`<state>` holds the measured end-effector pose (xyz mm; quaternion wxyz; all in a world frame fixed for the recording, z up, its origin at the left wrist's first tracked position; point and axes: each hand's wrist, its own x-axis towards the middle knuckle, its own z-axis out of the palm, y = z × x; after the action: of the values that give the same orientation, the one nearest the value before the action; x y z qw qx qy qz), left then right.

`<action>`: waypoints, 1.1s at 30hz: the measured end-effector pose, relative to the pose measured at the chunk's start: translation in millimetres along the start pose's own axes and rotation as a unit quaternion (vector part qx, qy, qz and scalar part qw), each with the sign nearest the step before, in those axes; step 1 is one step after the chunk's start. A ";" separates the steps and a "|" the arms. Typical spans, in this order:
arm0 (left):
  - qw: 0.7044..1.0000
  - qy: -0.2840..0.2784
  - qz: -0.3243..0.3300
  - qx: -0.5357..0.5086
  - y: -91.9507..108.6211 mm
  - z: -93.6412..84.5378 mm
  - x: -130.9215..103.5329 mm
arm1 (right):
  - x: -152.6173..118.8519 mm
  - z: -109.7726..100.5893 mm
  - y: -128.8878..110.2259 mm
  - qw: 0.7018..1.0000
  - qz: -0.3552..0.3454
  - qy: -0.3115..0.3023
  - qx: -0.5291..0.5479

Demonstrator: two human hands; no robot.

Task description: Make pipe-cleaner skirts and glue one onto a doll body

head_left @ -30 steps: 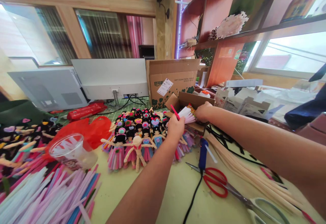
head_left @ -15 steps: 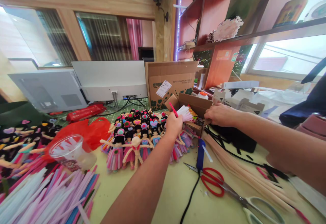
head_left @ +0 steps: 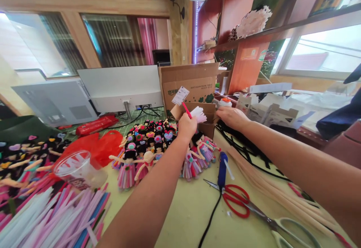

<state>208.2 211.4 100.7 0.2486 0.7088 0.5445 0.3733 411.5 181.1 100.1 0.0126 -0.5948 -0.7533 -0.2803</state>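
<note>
White strips jut in a bunch from the left hand, which is closed round them just in front of the open small box. A red strip pokes up from the same fist. The right hand, fingers bent, is at the box's right edge; whether it pinches the cardboard I cannot tell. An orange-topped white container stands just behind that hand, and the big box rises behind the small one. Dolls crowd the table on both sides of the left forearm. Nearer lie a blue corded tool, red-handled scissors and, under the right forearm, beige strips. Well to the left, a clear cup sits beside a heap of pastel strips.
</note>
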 end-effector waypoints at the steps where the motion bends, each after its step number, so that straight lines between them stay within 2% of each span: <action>1: 1.000 0.000 0.000 0.003 0.8 -1.0 1.8 | 3.7 2.1 -0.3 1.000 0.006 0.000 0.008; 6: 1.000 -0.015 0.003 0.011 1.9 -4.5 8.0 | 12.6 8.0 0.5 0.999 0.015 0.009 0.046; 10: 1.000 -0.024 0.006 0.006 -4.0 -5.8 13.0 | 8.2 7.1 4.2 0.996 0.019 0.030 0.076; 14: 1.000 -0.023 0.005 -0.007 -10.5 -4.9 18.5 | -0.2 1.7 9.6 0.991 0.052 0.074 0.099; 16: 1.000 -0.024 0.002 -0.016 -11.9 -3.0 20.5 | -6.6 -1.8 11.7 0.981 0.088 0.121 0.128; 19: 0.999 -0.023 -0.003 -0.025 -11.6 0.5 22.6 | -20.0 -7.2 13.3 0.945 0.161 0.206 0.198; 21: 0.999 -0.024 -0.003 -0.030 -10.3 2.3 23.6 | -29.1 -9.8 13.4 0.926 0.213 0.220 0.221; 23: 0.999 -0.024 -0.001 -0.032 -8.8 3.1 24.1 | -35.1 -9.6 12.6 0.926 0.260 0.171 0.215; 25: 0.999 -0.026 0.002 -0.034 -7.6 2.7 23.8 | -35.9 -4.2 9.4 0.935 0.285 0.062 0.200; 28: 0.999 -0.034 0.006 -0.037 -6.2 1.1 22.5 | -28.0 15.7 -2.6 0.939 0.266 -0.080 0.202; 33: 0.997 -0.054 0.019 -0.051 -5.7 -0.5 22.5 | -9.0 57.1 -32.7 0.936 0.227 -0.148 0.224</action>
<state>207.4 234.5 102.5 0.3064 0.7249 0.4966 0.3661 402.6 193.6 35.5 0.0969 -0.7666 -0.6348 -0.0025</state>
